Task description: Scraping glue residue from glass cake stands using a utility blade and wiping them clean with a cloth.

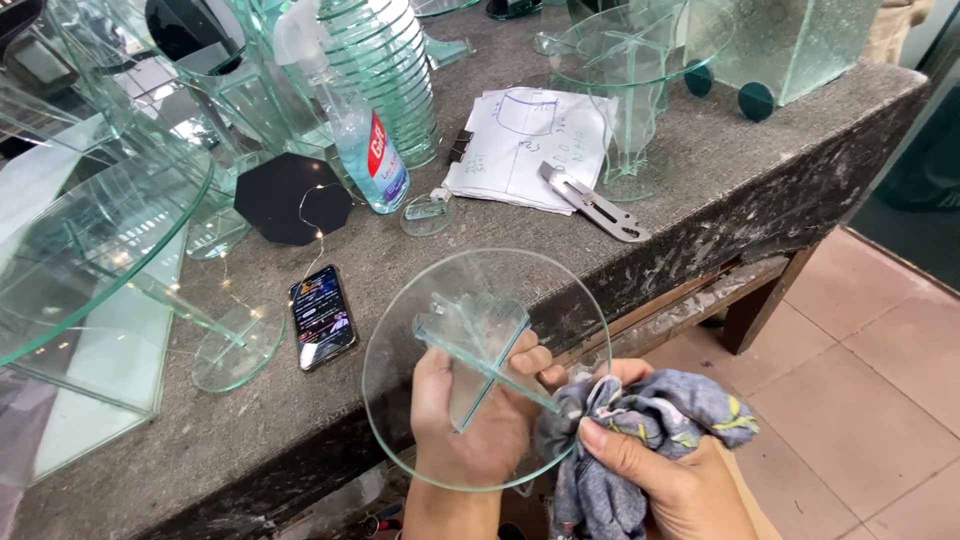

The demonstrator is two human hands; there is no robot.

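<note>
Both hands work at the bottom of the view, just off the front edge of a grey stone bench [700,150]. Left hand [475,410] is clamped on a glass piece: a round disc [400,400] with upright fins [470,325] crossed on it, tilted toward the camera, the fingers curled around the fins from behind and showing through the clear disc. Right hand [665,480] is closed on a bunched cloth [650,415], grey-blue with yellow flecks, whose near fold touches the disc's right rim. On the bench beyond the disc lies a phone [322,317], screen lit, and just left of it a small glass foot [237,348] joined to a slanted strut that rises to a large round glass top [90,250]. Behind the phone sits a black octagon [290,195] with a thin wire of tiny lights trailing over it. Beside that stands a spray bottle [365,140] of blue liquid, against a ribbed glass cylinder [400,70]. To its right lie folded papers [520,150] with pencil sketches, a flat metal tool [595,205] resting on their near corner. Another glass stand [635,60] rises behind the papers. Tiled floor [870,370] shows at right.
</note>
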